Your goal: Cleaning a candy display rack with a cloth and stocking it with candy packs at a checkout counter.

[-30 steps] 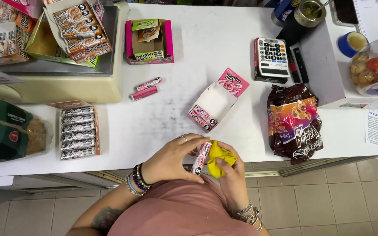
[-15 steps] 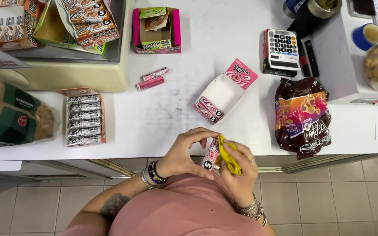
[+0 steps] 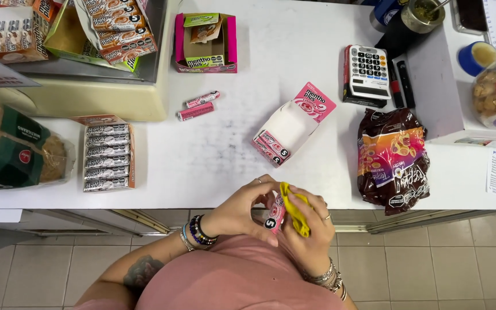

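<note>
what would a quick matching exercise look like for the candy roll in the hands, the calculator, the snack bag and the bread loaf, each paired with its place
Things:
1. pink candy roll
2. calculator
3. brown snack bag
4. bagged bread loaf

Places:
A. far left edge of the counter
B. held between the left hand and right hand, beside a yellow cloth
C. lying right of the open white and pink box
D. back right of the counter, next to a black marker

Pairs: 1-B, 2-D, 3-C, 4-A
</note>
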